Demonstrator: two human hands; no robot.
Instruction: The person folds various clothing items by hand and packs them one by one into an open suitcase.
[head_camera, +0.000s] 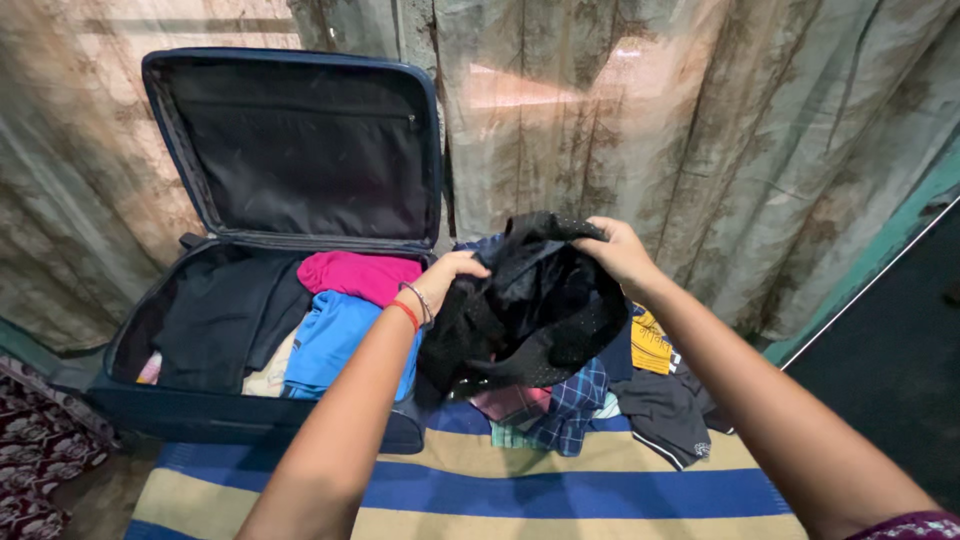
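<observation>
Both my hands hold up a crumpled black garment (530, 310) with a dotted mesh texture. My left hand (450, 275), with a red thread and bangle at the wrist, grips its left edge. My right hand (620, 250) grips its top right edge. The garment hangs above a pile of clothes (600, 395) on a striped blue and beige sheet (500, 485). To the left lies an open dark blue suitcase (250, 415), lid up, with a pink garment (360, 275), a blue garment (335, 345) and a black garment (220, 315) folded inside.
A patterned beige curtain (700, 130) hangs behind everything. The pile holds a checked blue cloth (572, 405), a yellow piece (650, 345) and a dark grey garment (670, 410). A dark red patterned rug (35, 450) lies at the lower left. A dark floor (890, 360) is on the right.
</observation>
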